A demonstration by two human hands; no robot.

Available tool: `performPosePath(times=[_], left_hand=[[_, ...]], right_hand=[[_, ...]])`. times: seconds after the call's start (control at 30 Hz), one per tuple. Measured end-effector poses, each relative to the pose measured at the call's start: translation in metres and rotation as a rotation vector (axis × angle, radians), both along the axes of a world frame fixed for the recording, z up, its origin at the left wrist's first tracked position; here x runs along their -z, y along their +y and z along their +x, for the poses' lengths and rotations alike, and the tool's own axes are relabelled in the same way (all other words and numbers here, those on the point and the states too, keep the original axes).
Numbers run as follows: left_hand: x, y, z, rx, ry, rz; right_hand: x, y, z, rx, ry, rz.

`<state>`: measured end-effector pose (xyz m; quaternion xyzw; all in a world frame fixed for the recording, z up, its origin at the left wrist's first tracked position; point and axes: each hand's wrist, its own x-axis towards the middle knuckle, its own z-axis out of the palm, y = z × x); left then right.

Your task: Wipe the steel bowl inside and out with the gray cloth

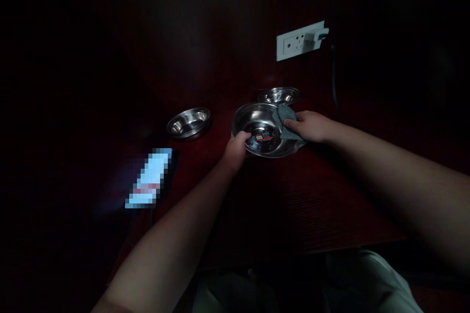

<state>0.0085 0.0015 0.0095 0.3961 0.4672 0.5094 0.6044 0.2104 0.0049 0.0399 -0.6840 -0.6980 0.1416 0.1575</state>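
A shiny metal bowl (pixel 262 147) with a small orange and black label on its inner bottom is held over the dark red table. My left hand (pixel 236 150) grips its left rim, the thumb inside. On the right side, my right hand (pixel 310 125) pinches a grey-green cloth (pixel 284 112) over the rim, thumb on top; its other fingers are mostly hidden under cloth and bowl. Just behind is another metal bowl (pixel 279 95), partly covered by the held one. More metal bowls, apparently stacked (pixel 189 123), sit to the left.
A phone (pixel 150 178) with a lit, blurred screen lies at the left of the table (pixel 293 205). On the wall behind, a white socket panel (pixel 290 48) holds a plug, with a dark cable (pixel 334 76) hanging near it. The surroundings are very dark.
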Motion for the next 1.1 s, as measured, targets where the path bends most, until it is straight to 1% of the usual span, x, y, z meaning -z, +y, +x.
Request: performPosePath(times=[0.27, 0.53, 0.67, 1.1], left_hand=[[0.0037, 0.0016, 0.0008, 0.055, -0.055, 0.052], [0.0004, -0.0013, 0.0023, 0.038, -0.061, 0.020], [-0.0005, -0.0020, 0.0033, 0.032, -0.066, 0.035], [0.0027, 0.0007, 0.0035, 0.014, -0.058, 0.013]], right_hand=[[-0.0012, 0.0002, -0.0016, -0.032, -0.016, -0.024], [0.0020, 0.0014, -0.0004, -0.042, 0.041, 0.002], [0.0037, 0.0030, 0.0005, -0.045, 0.062, 0.021], [0.0067, 0.0050, 0.0013, -0.074, 0.064, 0.033]])
